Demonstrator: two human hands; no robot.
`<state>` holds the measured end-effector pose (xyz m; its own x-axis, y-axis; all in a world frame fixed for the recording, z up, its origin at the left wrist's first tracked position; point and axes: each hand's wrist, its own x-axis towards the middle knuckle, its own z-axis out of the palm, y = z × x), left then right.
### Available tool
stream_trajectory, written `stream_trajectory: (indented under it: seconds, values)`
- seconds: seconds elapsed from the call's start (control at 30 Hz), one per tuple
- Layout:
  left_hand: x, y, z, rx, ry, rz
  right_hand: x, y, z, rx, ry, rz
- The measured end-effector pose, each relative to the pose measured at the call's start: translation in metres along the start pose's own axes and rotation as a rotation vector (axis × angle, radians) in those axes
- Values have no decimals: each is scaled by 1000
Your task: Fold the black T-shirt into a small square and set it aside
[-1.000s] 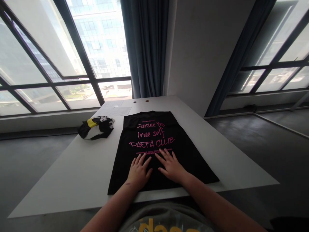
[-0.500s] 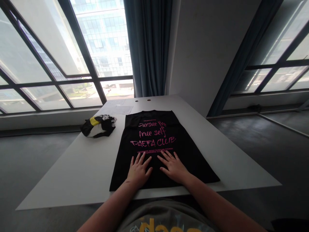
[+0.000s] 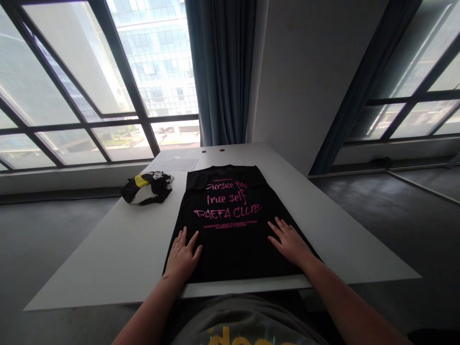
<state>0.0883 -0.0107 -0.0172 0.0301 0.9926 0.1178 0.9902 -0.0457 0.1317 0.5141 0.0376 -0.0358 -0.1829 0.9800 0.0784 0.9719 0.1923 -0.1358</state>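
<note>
Shirt (image 3: 235, 256), black with pink lettering, lies flat on the white tabletop (image 3: 104, 258) straight in front of you in the head view, its hem along the near edge and its neck end pointing to the far side. The large print reads "true self" across the middle, with two lines of small print nearer to you.

Your left hand (image 3: 182, 255) rests palm down on the near left part of the cloth, by the side edge, fingers spread and gripping nothing. Your right hand (image 3: 288, 243) lies the same way near the right edge, fingers spread, with no hold on anything; your right forearm crosses the near right corner. The two hands are well apart, with the plain lower part of the cloth between them.

To the left, a crumpled bundle of clothes (image 3: 148, 188) in black, white and yellow sits near the tabletop's left edge, apart from the shirt. Farther off on the left lie some papers (image 3: 182, 164). A blue curtain (image 3: 228, 72) hangs beyond the far end, beside a bright window (image 3: 158, 52).
</note>
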Motion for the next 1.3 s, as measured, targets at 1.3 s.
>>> stream_trajectory:
  seconds: [1.3]
  values:
    - [153,-4,-9,-9,-135,318,172,-148,-34,182,-223,-292]
